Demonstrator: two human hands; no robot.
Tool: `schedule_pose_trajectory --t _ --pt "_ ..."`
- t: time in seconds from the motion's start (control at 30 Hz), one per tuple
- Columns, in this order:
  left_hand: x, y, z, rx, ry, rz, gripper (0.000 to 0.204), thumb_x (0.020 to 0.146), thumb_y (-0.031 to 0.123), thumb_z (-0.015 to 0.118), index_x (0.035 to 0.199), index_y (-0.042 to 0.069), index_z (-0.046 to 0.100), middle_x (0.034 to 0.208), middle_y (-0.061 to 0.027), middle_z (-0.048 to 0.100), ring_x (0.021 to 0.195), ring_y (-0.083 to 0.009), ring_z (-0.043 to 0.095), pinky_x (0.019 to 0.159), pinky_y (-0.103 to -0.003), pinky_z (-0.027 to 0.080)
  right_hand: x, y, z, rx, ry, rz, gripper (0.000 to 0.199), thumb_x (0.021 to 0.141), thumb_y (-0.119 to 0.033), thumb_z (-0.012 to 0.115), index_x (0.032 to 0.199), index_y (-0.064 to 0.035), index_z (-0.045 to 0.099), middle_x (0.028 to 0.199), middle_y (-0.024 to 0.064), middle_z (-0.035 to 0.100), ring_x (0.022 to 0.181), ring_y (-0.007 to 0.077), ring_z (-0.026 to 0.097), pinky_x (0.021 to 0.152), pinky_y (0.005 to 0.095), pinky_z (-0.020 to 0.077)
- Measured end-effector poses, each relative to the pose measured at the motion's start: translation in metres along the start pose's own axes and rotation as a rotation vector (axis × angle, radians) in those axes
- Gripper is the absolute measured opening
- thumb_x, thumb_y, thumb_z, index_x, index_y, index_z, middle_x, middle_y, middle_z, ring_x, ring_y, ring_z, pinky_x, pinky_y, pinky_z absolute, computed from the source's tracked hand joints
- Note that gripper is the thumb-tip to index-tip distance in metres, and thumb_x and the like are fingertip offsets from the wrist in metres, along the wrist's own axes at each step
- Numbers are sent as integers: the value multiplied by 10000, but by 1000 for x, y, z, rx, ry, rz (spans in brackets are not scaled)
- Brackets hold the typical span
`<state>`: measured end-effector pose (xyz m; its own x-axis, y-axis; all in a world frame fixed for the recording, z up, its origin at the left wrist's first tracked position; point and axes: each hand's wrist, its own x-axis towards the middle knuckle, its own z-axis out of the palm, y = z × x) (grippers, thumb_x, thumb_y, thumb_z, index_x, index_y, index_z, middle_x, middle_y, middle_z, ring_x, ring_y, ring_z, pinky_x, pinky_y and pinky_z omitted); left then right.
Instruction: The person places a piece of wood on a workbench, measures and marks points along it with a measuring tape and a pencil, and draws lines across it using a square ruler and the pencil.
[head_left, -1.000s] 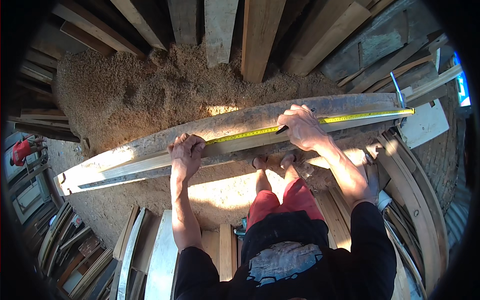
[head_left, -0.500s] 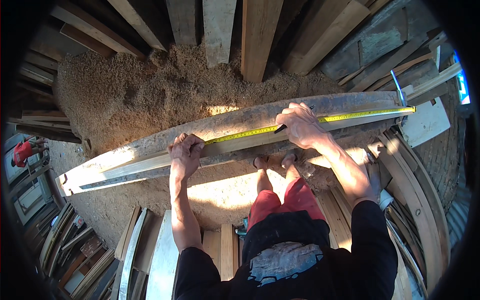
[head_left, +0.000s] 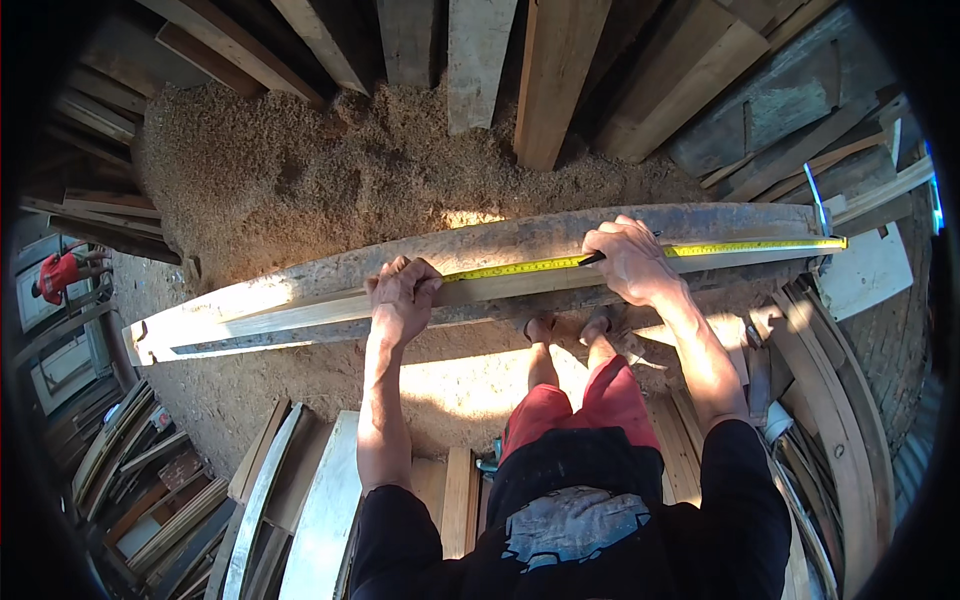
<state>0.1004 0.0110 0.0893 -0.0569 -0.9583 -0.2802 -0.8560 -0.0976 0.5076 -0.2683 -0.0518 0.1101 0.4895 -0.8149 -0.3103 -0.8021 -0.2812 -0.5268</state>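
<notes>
A yellow tape measure's blade (head_left: 520, 268) stretches along a long pale board (head_left: 510, 288), reaching past my right hand to the board's right end. My left hand (head_left: 402, 292) is closed around the blade's left end; whether the tape's case is inside the fist is hidden. Further right, my right hand (head_left: 632, 262) rests over the tape and board, its fingers gripping a slim black pen-like marker (head_left: 593, 258). The marker's dark tip points left, close to the tape. Beneath the board is a long, worn workbench beam (head_left: 440, 243).
Sawdust (head_left: 270, 190) is heaped behind the bench, with upright planks (head_left: 563, 80) beyond it. Stacked timber (head_left: 320, 510) lies near me on the left, and curved boards (head_left: 835, 430) on the right. Another person in red (head_left: 52, 277) is at the far left.
The whole view has shifted, so the scene sits slightly lower and further right. The marker in my right hand lies flatter than before. Both hands keep about the same places along the board.
</notes>
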Motion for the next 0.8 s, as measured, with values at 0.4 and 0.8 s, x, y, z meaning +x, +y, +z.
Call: schedule_pose_trajectory --t 0.4,0.8 --pt "4 4 -3 -18 0 -27 52 894 175 747 935 147 731 881 -8 652 981 -247 613 960 -448 343 -3 12 10 74 94 -45 150 815 -92 724 962 -119 710 939 64 678 982 326 594 900 449 451" --pt "0 -8 0 -42 -17 -42 78 902 187 734 962 137 740 888 -23 657 996 -244 614 1001 -439 336 -11 18 25 104 190 -95 200 762 -47 688 945 -125 686 970 47 664 995 316 577 908 441 448"
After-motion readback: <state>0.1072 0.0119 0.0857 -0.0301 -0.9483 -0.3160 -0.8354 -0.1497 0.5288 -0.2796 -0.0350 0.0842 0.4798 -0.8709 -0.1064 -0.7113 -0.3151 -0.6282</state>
